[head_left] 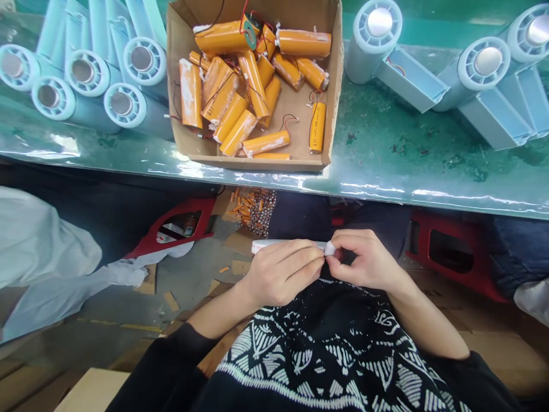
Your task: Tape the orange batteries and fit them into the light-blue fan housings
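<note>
In front of my lap, my left hand (286, 271) is closed around a long, narrow white object (259, 245) with faint pinkish marks, perhaps a tape roll seen edge-on. Most of it lies hidden behind the fingers. My right hand (364, 260) pinches a small white piece (330, 249) between thumb and forefinger, right beside the left fingertips. Whether that piece joins the long object I cannot tell. Above both hands, on the bench, stands a cardboard box (257, 164) of orange wrapped battery packs (317, 127) with thin wires and white residue on several of them.
The green bench edge (369, 194) runs above my hands. Pale blue housings with round metal-centred ends stand at left (88, 71) and right (380, 26). Red stools (182, 226) flank me. Below the bench sits a heap of small orange and metallic parts (257, 212).
</note>
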